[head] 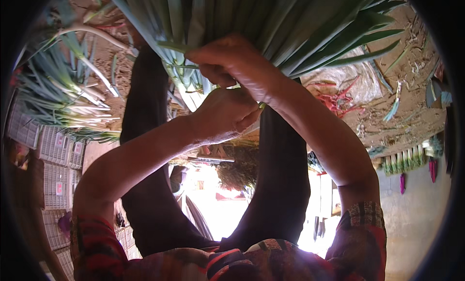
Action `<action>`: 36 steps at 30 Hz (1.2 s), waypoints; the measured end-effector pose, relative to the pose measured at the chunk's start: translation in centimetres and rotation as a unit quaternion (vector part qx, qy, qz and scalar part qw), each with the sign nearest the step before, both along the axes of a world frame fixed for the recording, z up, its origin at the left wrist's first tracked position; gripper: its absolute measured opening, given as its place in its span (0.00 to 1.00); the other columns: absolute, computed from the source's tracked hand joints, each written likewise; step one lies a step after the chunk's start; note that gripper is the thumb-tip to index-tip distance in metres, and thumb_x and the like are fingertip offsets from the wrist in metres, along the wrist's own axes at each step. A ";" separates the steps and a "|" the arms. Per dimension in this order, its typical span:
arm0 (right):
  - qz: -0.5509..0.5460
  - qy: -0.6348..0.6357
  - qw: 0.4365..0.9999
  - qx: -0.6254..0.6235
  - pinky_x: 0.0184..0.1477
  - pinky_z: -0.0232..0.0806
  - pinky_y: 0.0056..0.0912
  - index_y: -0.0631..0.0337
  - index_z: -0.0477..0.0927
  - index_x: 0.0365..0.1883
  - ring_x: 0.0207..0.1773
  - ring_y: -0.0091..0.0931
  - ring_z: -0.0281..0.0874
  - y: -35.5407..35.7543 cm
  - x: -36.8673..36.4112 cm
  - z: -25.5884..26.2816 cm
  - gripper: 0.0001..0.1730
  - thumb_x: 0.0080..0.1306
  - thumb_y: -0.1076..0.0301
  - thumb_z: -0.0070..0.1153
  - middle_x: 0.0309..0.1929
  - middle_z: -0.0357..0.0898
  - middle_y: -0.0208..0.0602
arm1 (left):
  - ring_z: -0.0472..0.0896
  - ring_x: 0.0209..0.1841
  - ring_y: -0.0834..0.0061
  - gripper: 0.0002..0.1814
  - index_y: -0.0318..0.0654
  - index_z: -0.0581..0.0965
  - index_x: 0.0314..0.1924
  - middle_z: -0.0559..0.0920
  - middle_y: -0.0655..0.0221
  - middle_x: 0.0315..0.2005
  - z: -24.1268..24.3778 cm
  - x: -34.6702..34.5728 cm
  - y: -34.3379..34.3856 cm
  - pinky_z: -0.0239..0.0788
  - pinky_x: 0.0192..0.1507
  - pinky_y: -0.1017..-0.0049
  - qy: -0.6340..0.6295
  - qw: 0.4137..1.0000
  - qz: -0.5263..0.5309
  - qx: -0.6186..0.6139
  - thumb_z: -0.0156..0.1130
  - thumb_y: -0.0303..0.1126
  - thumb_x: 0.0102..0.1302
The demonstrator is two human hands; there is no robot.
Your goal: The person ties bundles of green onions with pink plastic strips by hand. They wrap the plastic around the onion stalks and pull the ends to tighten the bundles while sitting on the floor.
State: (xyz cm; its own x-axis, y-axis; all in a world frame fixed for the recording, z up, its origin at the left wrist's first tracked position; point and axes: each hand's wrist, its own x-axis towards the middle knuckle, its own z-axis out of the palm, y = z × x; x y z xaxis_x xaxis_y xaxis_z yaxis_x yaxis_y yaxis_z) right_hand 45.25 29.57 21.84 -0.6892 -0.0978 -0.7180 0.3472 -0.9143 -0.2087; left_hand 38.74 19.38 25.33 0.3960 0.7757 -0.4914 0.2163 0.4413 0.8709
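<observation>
A large bundle of green onions (254, 16) spreads before me, its long leaves fanning towards the top of the view. My right hand (232, 59) is bent over the bundle with curled fingers, and a thin green leaf (170, 46) runs into its fingertips. Just below it, my left hand (229, 110) is closed in a fist, knuckles close against the right hand. A small green end (262, 105) pokes out beside that fist. Pale stalks (187, 85) show to the left of the hands. The bundle's middle is hidden behind them.
My dark-trousered legs (145, 96) frame the bundle. Loose green onions (80, 99) lie in a pile at left, near stacked plastic crates (54, 146). Red ties (341, 99) lie by a plastic sheet (348, 76) on the littered dirt floor (417, 121). Bundled onions (403, 161) line the wall.
</observation>
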 end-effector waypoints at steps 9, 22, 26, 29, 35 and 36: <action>0.041 -0.027 0.997 -0.060 0.16 0.38 0.23 0.55 0.60 0.06 0.11 0.15 0.41 0.8 -0.7 0.6 0.27 0.63 0.56 0.47 0.08 0.48 0.20 | 0.66 0.20 0.87 0.12 0.35 0.78 0.31 0.69 0.77 0.15 3.8 3.7 1.5 0.58 0.23 0.80 -0.233 0.833 0.270 -0.424 0.56 0.38 0.63; 0.072 -0.033 0.994 -0.075 0.20 0.50 0.26 0.59 0.65 0.08 0.13 0.20 0.53 -0.6 -5.3 1.0 0.24 0.63 0.59 0.44 0.08 0.60 0.29 | 0.69 0.14 0.61 0.16 0.33 0.68 0.14 0.68 0.59 0.09 5.1 -2.4 -1.2 0.60 0.21 0.66 -0.057 0.962 0.201 -0.178 0.53 0.33 0.57; 0.136 -0.034 0.989 -0.041 0.21 0.48 0.23 0.56 0.61 0.07 0.14 0.19 0.48 -2.1 -11.0 1.2 0.26 0.65 0.58 0.41 0.09 0.55 0.25 | 0.71 0.15 0.60 0.15 0.33 0.67 0.13 0.70 0.59 0.10 5.5 -10.4 -2.5 0.62 0.22 0.64 -0.072 0.974 0.148 -0.159 0.52 0.33 0.54; 0.142 -0.064 0.988 0.018 0.19 0.45 0.23 0.55 0.62 0.07 0.13 0.18 0.48 -4.0 -15.0 0.9 0.25 0.65 0.58 0.41 0.08 0.55 0.25 | 0.70 0.14 0.64 0.12 0.36 0.67 0.14 0.69 0.63 0.10 5.9 -15.0 -5.8 0.62 0.20 0.65 -0.016 0.992 0.119 -0.023 0.54 0.30 0.51; 0.114 -0.055 0.992 0.025 0.14 0.39 0.22 0.52 0.61 0.07 0.10 0.17 0.46 -6.7 -20.7 0.0 0.23 0.63 0.59 0.43 0.07 0.54 0.23 | 0.61 0.12 0.74 0.15 0.44 0.61 0.13 0.60 0.74 0.10 4.3 -22.9 -9.9 0.51 0.13 0.73 0.015 0.964 0.109 0.240 0.58 0.20 0.43; 0.118 -0.052 0.991 0.021 0.13 0.42 0.22 0.54 0.63 0.08 0.10 0.18 0.49 -6.7 -21.1 0.0 0.23 0.63 0.59 0.43 0.08 0.56 0.24 | 0.62 0.13 0.74 0.15 0.44 0.62 0.14 0.60 0.74 0.11 3.5 -23.7 -10.4 0.52 0.14 0.73 0.004 0.967 0.083 0.240 0.59 0.21 0.43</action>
